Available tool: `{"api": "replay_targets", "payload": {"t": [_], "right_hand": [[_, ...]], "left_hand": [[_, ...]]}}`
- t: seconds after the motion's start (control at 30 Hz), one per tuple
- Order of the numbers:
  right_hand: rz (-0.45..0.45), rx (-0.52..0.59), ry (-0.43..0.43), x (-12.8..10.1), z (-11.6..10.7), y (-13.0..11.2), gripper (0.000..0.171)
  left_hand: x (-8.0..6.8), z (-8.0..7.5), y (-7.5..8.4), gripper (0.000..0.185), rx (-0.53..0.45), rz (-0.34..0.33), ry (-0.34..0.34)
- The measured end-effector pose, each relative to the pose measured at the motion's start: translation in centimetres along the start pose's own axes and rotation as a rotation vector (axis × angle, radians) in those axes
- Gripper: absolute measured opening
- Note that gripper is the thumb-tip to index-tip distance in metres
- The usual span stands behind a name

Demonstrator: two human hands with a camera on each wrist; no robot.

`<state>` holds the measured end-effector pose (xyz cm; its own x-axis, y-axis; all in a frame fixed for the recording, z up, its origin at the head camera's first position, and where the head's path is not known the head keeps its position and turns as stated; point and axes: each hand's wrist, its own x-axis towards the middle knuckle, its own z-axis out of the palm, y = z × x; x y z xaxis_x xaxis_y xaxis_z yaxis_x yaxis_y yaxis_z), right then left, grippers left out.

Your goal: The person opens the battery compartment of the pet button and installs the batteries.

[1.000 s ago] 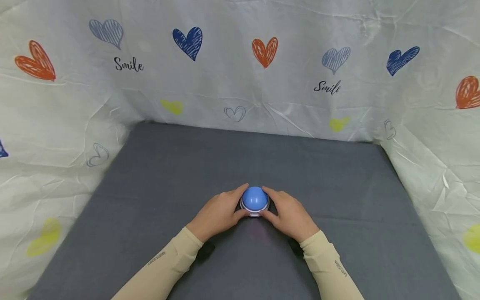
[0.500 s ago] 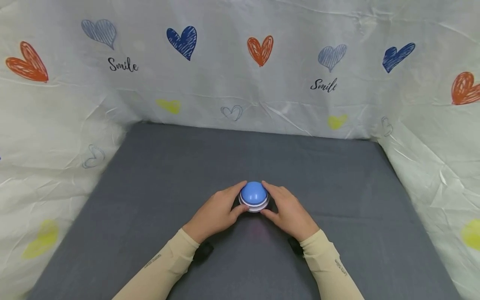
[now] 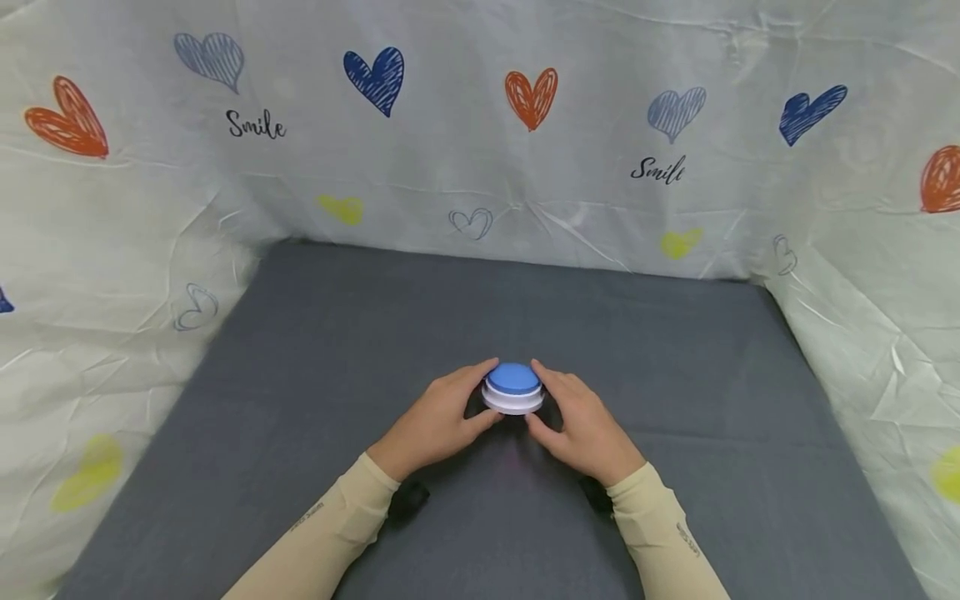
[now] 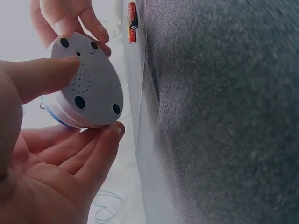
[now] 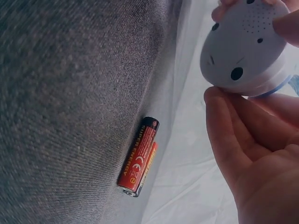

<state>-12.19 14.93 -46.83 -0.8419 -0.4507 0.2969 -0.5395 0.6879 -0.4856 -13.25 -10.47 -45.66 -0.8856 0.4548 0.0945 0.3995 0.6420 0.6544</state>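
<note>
While lifted off the cloth, blue button pinched between both hands' fingers.

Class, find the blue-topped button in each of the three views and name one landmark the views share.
Head view: button at centre, between left hand and right hand.
Left wrist view: upper left, white underside facing the camera.
Right wrist view: top right, underside showing.
Shared landmark: the grey cloth.
</note>
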Motion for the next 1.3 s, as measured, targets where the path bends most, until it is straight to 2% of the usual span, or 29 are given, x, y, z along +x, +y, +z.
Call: {"api": "replay_targets", "payload": {"t": [0.17, 0.43, 0.57, 0.77, 1.0, 1.3], "right_hand": [[0.020, -0.002, 0.010, -0.06, 0.06, -0.09, 0.069], [0.028, -0.002, 0.012, 0.06, 0.01, -0.26, 0.063], [0.012, -0.014, 0.035, 0.07, 0.10, -0.11, 0.058], [0.001, -0.004, 0.060, 0.12, 0.07, -0.05, 0.050], [0.040, 0.032, 0.057, -0.01, -0.06, 0.01, 0.043], [0.058, 0.025, 0.061, 0.06, 0.04, 0.05, 0.040]], "left_hand": [[0.01, -0.03, 0.18, 0.070, -0.044, -0.018, 0.023], [0.02, 0.06, 0.12, 0.068, -0.044, -0.042, 0.009], [-0.03, 0.10, 0.10, 0.065, -0.044, -0.037, 0.016], [-0.08, 0.11, 0.07, 0.057, 0.011, 0.000, 0.026], [-0.09, 0.10, 0.20, 0.052, 0.023, 0.007, 0.023], [-0.12, 0.17, 0.05, 0.051, 0.033, 0.018, 0.035]]}}
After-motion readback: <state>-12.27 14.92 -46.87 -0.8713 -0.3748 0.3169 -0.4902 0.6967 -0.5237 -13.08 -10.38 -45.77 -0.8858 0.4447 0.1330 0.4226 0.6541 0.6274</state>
